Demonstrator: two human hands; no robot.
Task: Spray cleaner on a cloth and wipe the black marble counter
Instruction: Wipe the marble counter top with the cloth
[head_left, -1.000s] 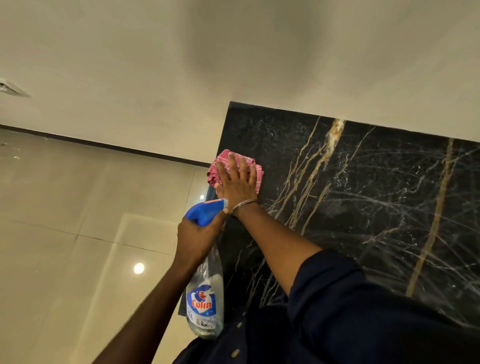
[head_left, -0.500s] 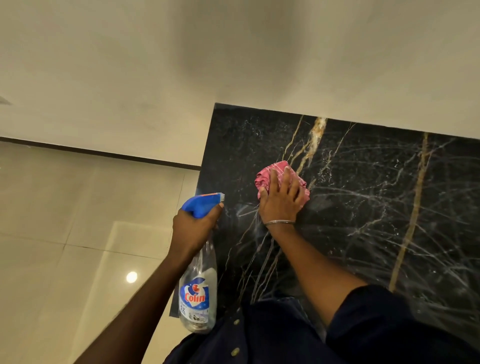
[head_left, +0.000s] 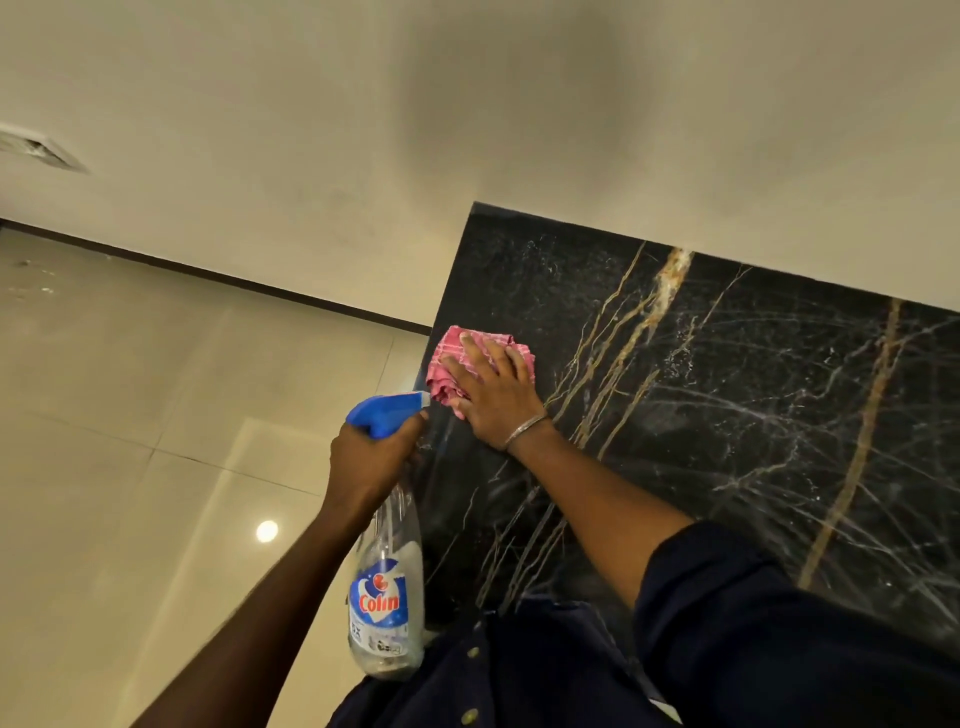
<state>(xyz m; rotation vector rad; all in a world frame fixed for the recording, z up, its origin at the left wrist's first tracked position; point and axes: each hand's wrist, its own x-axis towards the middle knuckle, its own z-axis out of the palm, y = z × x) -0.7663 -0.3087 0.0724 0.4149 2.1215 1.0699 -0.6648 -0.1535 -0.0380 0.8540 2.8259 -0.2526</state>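
While the left hand (head_left: 371, 460) grips the bottle (head_left: 387, 597), the right hand (head_left: 493, 392) seemingly presses the cloth (head_left: 452, 364) flat, fingers spread.

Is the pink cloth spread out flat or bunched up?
Bunched up. The pink cloth lies crumpled in folds under the right hand, pressed on the black counter near its left edge.

Counter (head_left: 727, 415): black marble, white and gold-tan veins.
Cloth (head_left: 454, 364): pink-red, fine pale stripes.
Spray bottle (head_left: 387, 597): clear body, blue trigger head, blue-white label, red lettering.
Sleeve (head_left: 779, 639): dark navy.
Floor tiles (head_left: 130, 415): glossy beige.
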